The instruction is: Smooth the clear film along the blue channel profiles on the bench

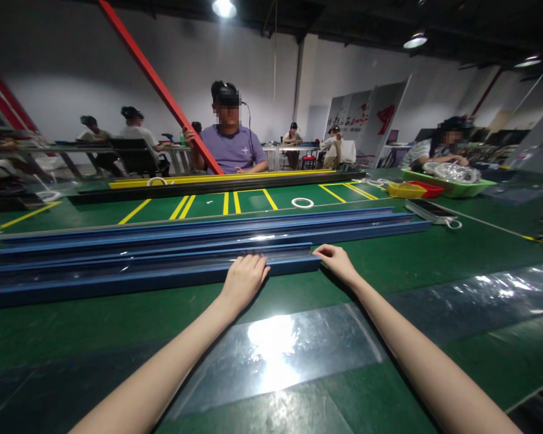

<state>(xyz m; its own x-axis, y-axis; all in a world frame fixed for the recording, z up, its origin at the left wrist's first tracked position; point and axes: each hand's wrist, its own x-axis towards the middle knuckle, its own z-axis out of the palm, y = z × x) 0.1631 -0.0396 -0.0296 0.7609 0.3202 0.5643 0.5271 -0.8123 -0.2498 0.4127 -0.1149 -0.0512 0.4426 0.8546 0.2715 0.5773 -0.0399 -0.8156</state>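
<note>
A long blue channel [163,282] with raised side walls lies across the green table, its right end in front of me. Something clear and shiny, like plastic film, lines its inside. Near that end, my left hand [247,277] has its fingers curled over the near wall, thumb toward the right. My right hand [337,260] is closed in a pinch at the channel's end edge; whether film is also between its fingertips I cannot tell. Just behind lies a longer blue channel [371,230], parallel to the first, with the same shine inside.
Clear plastic sheet [317,343] lies on the table [479,253] before me. A white ring [302,203], a phone-like device [428,211] and a green basket [475,188] are farther back. Opposite, a person [233,147] holds a slanted red bar [158,84] behind black and yellow channels.
</note>
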